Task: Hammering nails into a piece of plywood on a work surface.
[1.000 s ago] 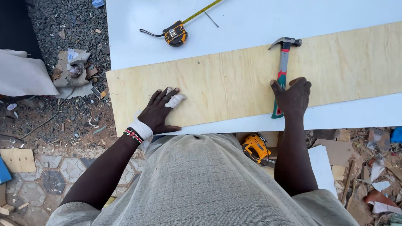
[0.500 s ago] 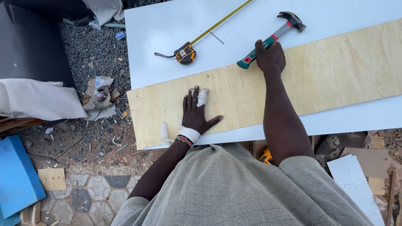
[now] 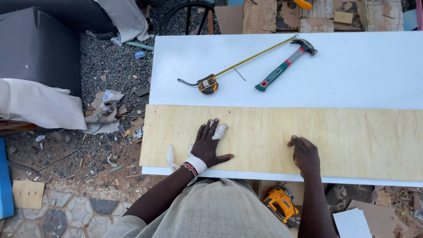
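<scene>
My left hand (image 3: 209, 146) lies flat, fingers spread, on the near-left part of a long pale plywood sheet (image 3: 352, 141). It has white bandage on one finger and around the wrist, beside a beaded bracelet. My right hand (image 3: 305, 155) rests on the plywood near its front edge, fingers curled under, with nothing visible in it. The plywood lies on a white board (image 3: 352, 70). Beyond the plywood, a claw hammer (image 3: 282, 66) with a green and red handle lies on the white board, apart from both hands.
A black and orange tape measure (image 3: 207, 84) lies on the white board, its yellow tape pulled out toward the far edge, with a thin nail (image 3: 239, 74) beside it. A yellow jigsaw (image 3: 277, 202) sits below the front edge. Gravel, scraps and a grey cloth (image 3: 39, 105) lie left.
My right hand set the hammer down on the white board, let go and came back to the plywood's front edge. The left hand stayed flat on the sheet. The view shifted.
</scene>
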